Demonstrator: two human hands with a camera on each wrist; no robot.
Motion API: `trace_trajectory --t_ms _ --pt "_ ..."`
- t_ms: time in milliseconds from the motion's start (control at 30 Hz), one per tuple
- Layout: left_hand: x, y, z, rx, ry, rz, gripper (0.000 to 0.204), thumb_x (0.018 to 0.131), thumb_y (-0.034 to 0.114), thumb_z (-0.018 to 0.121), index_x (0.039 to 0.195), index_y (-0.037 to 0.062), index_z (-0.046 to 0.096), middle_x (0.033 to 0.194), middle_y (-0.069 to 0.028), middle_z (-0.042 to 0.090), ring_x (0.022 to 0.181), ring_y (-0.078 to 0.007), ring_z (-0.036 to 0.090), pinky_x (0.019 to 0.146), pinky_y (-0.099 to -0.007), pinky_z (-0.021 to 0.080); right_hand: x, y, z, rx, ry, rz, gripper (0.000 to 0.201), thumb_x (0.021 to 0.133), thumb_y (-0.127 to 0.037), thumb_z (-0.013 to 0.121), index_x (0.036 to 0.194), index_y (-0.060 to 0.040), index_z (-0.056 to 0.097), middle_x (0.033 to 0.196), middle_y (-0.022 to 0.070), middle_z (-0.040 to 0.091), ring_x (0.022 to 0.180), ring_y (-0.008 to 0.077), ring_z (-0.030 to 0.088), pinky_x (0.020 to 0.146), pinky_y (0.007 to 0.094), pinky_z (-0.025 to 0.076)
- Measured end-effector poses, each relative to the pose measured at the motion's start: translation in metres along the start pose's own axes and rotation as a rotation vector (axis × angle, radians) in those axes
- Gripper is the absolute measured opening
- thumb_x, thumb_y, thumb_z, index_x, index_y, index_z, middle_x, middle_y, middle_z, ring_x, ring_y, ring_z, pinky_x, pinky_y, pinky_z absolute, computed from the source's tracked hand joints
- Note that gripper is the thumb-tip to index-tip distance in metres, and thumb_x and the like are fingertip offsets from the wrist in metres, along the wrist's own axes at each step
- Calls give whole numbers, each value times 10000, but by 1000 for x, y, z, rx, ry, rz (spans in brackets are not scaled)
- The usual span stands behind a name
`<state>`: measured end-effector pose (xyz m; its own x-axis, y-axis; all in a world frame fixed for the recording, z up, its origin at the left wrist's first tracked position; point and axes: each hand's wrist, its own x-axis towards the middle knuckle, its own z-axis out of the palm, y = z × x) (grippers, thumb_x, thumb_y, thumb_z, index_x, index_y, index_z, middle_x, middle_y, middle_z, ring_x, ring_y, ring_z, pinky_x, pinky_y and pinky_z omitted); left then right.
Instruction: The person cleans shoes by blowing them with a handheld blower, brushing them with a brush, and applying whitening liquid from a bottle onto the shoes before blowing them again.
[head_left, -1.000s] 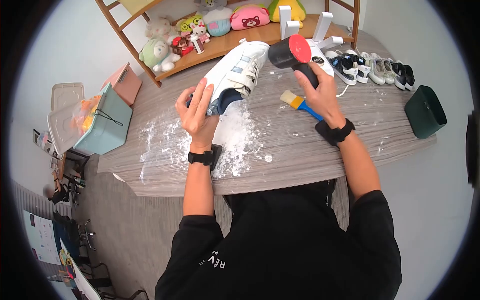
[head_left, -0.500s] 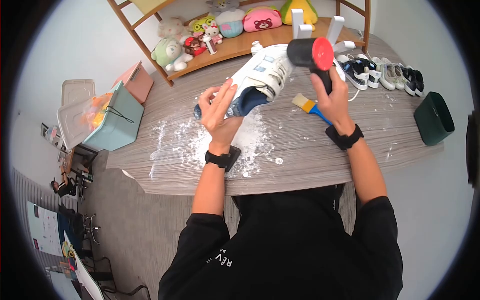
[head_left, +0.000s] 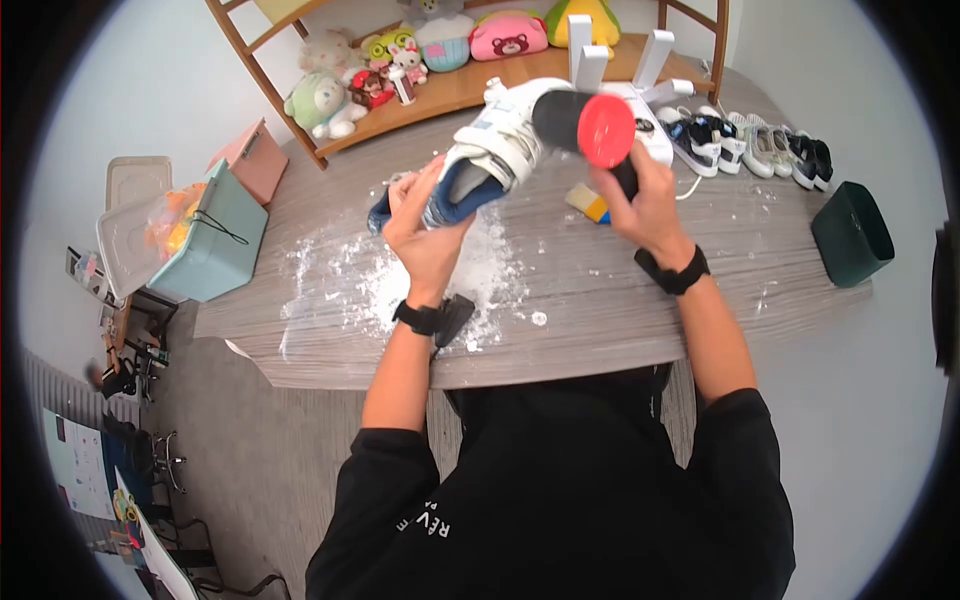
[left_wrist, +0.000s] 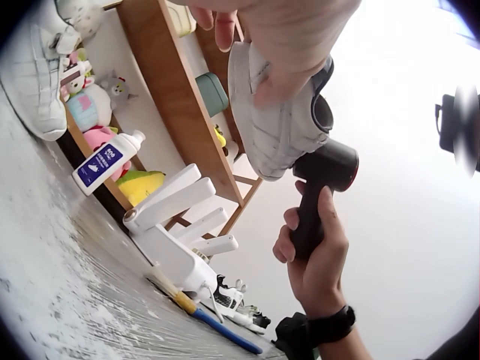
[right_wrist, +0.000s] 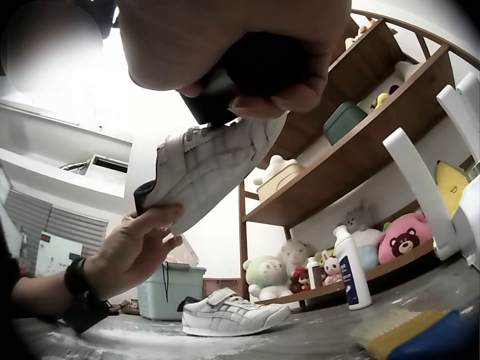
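Note:
My left hand (head_left: 428,235) grips a white sneaker (head_left: 497,125) with a navy lining by its heel side, raised above the table and tilted. In my right hand (head_left: 650,200) is a black hair dryer (head_left: 560,118) with a red round end (head_left: 607,131), held by its handle. The dryer's barrel is close against the sneaker, overlapping its toe in the head view. A second white sneaker (right_wrist: 232,313) stands on the table below; only its navy heel (head_left: 378,216) shows in the head view, past my left hand.
White powder (head_left: 480,262) is spread over the table (head_left: 600,320). A brush (left_wrist: 184,301) with a blue handle, a white bottle (right_wrist: 351,268) and a white shoe dryer with upright arms (left_wrist: 176,247) stand nearby. Several shoes (head_left: 765,140) and a dark green bin (head_left: 850,235) are at right, plush toys behind.
The held sneaker has turned so its opening faces more toward me. The hair dryer has swung lower and left over the toe, its red end now facing me more.

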<state>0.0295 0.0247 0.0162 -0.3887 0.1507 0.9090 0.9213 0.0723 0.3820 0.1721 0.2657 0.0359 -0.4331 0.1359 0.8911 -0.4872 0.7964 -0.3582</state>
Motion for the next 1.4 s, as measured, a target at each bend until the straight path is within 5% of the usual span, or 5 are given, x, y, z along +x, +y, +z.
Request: trace_trajectory --t_ms 100,333,467,800,1400 --pt "-5 -4 2 -101 20 -102 634 619 -59 869 1229 58 741 1239 -76 743 1065 -227 620 988 -349 487 10 -1 -8 -21 104 275 255 936 -158 715 1110 14 644 823 169 714 703 270 712 653 363 532" --pt "-3 -7 4 -93 10 -159 554 688 -57 872 1220 23 738 1180 -80 718 1103 -187 623 1010 -329 481 3 0 2 -12 -58 17 301 923 -176 734 1147 1 640 862 193 723 754 331 731 679 377 547" --pt "-8 -4 3 -103 14 -192 547 695 -50 875 1220 19 736 1180 -80 714 1103 -195 628 1009 -330 481 7 4 -6 -40 51 272 290 938 -176 723 1138 19 645 824 192 714 722 295 730 654 368 541" --pt "-5 0 4 -85 -35 -128 590 667 -60 869 1232 49 739 1188 -85 723 1089 -186 626 1010 -320 480 -1 -16 1 172 -61 17 325 897 -99 751 1176 27 639 879 133 730 727 184 704 674 313 538" --pt "0 1 -2 149 -31 107 621 596 -54 857 1188 113 767 1235 -49 751 1066 -243 584 961 -351 478 1 -13 -2 62 -215 34 360 870 -133 778 1168 23 651 875 183 737 737 261 740 655 347 549"
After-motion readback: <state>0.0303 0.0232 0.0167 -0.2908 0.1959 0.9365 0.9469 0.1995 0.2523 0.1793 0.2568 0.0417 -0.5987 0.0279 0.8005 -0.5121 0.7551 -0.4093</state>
